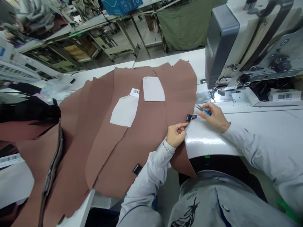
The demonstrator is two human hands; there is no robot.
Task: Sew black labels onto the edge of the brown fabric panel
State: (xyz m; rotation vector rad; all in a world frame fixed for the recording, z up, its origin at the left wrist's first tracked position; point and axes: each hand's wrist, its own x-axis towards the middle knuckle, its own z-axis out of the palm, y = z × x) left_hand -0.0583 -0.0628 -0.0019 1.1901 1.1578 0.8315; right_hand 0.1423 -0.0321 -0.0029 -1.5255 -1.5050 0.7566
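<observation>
Several brown fabric pieces (142,132) lie overlapped on the white sewing table (208,138). My left hand (176,134) pinches the right edge of the top piece, just below a small black label (188,117) sewn at that edge. My right hand (213,116) is closed round blue-handled thread snips (203,110), whose tips point at the label. A second black label (137,169) sits on a lower piece near the table's front edge. Two white paper patches (153,88) (124,111) and a barcode tag (134,92) lie on the fabric.
A grey-white industrial sewing machine (248,47) stands at the right, its needle plate (221,96) lit just beyond my right hand. More brown and black fabric (28,113) is heaped at the left. Metal racks and tables (94,41) fill the background.
</observation>
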